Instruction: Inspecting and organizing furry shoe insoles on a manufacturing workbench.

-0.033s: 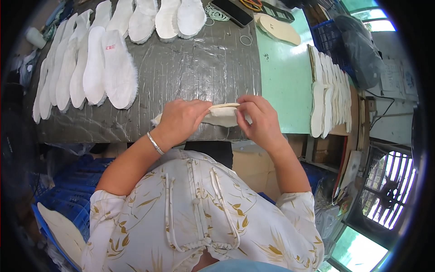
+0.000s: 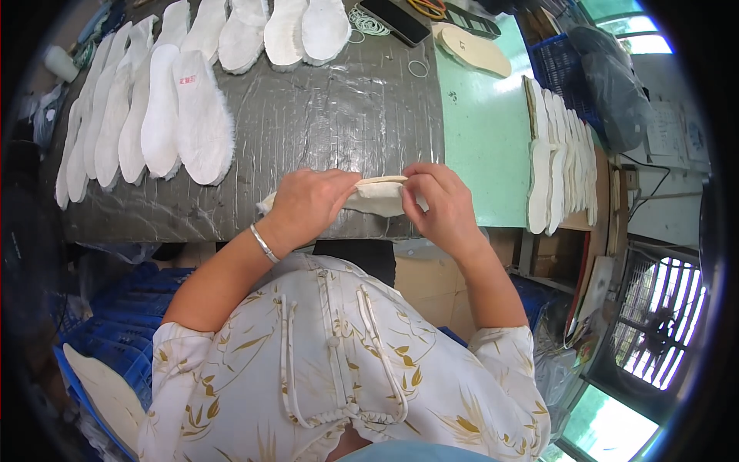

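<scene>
Over the front edge of the dark table, both hands grip a cream fleecy insole (image 2: 377, 202) lying crosswise, with a thin pale layer along its upper edge. My left hand (image 2: 312, 204) is closed round its left part, thumb and fingers pinching near the middle, and hides much of it. A bit of the insole shows beyond that hand's left side. At the other end, my right hand (image 2: 439, 204) pinches the upper edge between thumb and curled fingers. To the left of my hands lies a white fleecy insole (image 2: 204, 123) with a small red mark.
White insoles (image 2: 112, 123) overlap in a row along the table's (image 2: 339, 108) left side and back. A phone (image 2: 394, 21), string (image 2: 368, 23) and rubber bands (image 2: 427, 8) lie at the back. On the green surface (image 2: 481, 123) are beige insoles (image 2: 473, 50); a stack of insoles (image 2: 558, 162) stands right.
</scene>
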Available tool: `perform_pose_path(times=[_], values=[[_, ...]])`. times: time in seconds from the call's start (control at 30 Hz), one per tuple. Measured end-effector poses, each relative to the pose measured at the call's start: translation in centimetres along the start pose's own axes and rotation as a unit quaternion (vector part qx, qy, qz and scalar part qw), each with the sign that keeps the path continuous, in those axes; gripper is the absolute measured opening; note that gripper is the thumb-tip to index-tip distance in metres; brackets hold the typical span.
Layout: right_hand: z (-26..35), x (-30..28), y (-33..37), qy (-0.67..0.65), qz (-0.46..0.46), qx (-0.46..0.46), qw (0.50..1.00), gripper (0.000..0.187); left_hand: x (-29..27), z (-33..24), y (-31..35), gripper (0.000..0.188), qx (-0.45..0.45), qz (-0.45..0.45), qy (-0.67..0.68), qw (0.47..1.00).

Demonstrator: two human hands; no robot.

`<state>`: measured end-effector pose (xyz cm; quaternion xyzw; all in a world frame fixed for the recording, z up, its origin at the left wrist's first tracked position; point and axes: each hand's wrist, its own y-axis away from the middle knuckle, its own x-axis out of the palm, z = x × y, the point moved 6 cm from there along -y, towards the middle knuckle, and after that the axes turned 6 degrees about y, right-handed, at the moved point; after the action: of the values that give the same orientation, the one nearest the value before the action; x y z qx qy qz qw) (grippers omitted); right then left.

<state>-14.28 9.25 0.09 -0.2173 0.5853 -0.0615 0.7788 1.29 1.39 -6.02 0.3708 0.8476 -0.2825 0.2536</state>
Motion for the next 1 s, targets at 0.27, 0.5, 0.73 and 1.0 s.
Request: perform_pose_path(times=[0.27,0.5,0.73,1.0], values=[[0.1,0.1,0.2,0.015,-0.012,-0.016,1.000,0.020,0.4,0.0,0.1,0.017,-0.003,0.011,-0.032,0.999],[-0.5,0.1,0.3,0.005,-0.004,0.018,1.000,0.018,0.0,-0.6,0.6,0.017,0.040,-0.013,-0.032,0.999],[-0.4,-0.1,0.6,-0.004,-0.039,0.022,0.999,0.018,0.4,-0.8,-0.4,0.034,-0.012,0.020,0.000,1.000],[-0.1,-0.3,1.5,-0.001,-0.050,0.018,0.999,0.017,2.4,-2.0,-2.3,0.016,0.041,-0.011,0.056,0.998]])
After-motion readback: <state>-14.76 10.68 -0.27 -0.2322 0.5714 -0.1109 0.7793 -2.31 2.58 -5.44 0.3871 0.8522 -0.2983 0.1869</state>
